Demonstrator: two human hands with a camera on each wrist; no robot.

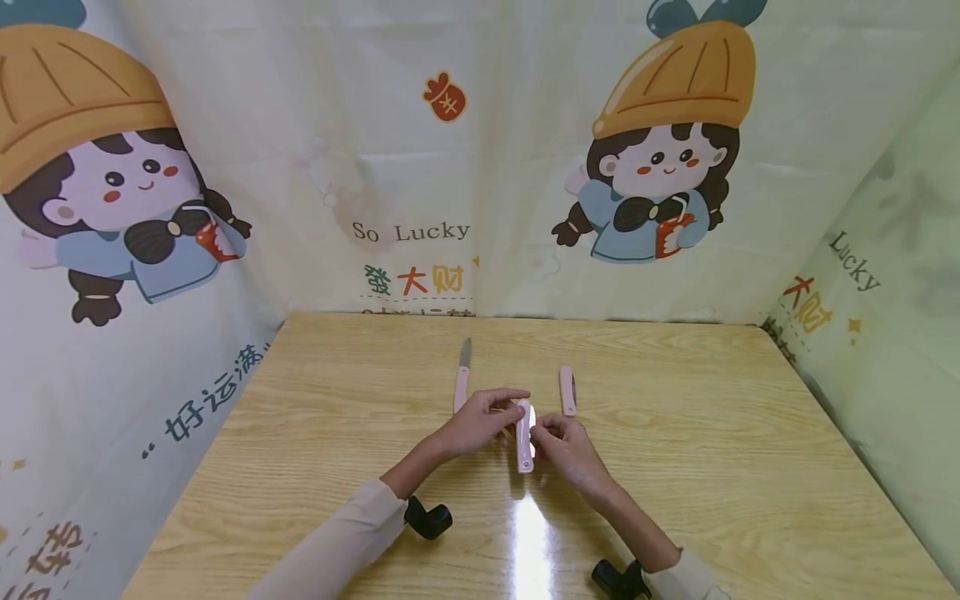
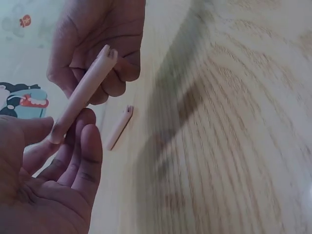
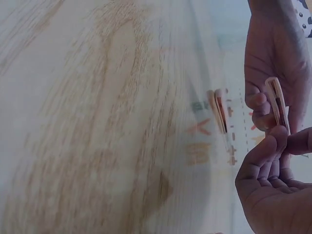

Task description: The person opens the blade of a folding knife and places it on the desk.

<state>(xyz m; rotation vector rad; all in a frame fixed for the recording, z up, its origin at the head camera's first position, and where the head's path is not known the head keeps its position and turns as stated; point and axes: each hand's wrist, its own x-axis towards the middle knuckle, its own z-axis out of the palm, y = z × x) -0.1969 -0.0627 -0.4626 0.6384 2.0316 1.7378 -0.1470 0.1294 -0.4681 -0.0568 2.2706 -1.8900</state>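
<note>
A pink folding knife (image 1: pixel 524 446) is held up over the table between both hands, its handle slanting in the left wrist view. My left hand (image 1: pixel 480 422) pinches one end of the handle between thumb and fingers. From the other side, my right hand (image 1: pixel 572 452) pinches at the slotted edge, where a bright strip shows; its fingertips cover part of that edge. Behind the left hand lies a second pink knife (image 1: pixel 461 387) with its grey blade (image 1: pixel 466 352) out, pointing away. A third pink knife (image 1: pixel 567 392), folded, lies beyond the right hand.
The wooden table (image 1: pixel 337 375) meets a printed cloth backdrop (image 1: pixel 315 167) at its back and sides. A bright glare lies on the tabletop in front of the hands. Black wrist cameras (image 1: pixel 429 520) sit near both sleeves.
</note>
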